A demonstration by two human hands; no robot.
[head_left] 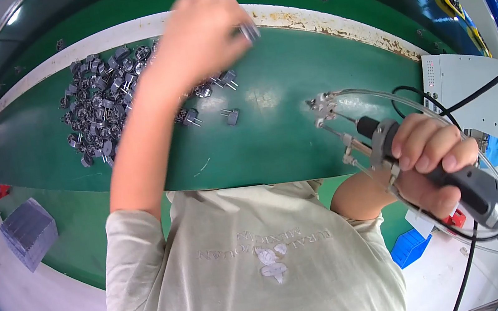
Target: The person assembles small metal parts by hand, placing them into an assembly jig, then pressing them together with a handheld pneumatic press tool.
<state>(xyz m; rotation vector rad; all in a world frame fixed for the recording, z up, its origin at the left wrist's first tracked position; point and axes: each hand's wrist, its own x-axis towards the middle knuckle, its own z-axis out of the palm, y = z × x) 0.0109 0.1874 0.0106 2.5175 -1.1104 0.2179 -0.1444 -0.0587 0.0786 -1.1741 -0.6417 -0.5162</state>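
My left hand [201,33], smeared by motion, is raised over the far edge of the green worktable [298,143]. Its fingers are closed on a small grey plug part [250,32], which sticks out at the right of the hand. My right hand [431,156] is wrapped round a grey and black electric screwdriver [476,188], held tilted at the right of the table. At its front a metal nozzle head [323,106] with a clear hose points left over the tabletop. A heap of grey two-pin plug parts [95,106] lies beyond and left of my left forearm.
One loose plug part [230,116] lies apart from the heap. A worn white ledge [332,22] borders the table's far side. A white control box [463,89] with black cables [486,89] stands at the right. A blue bin [411,247] is below the right edge.
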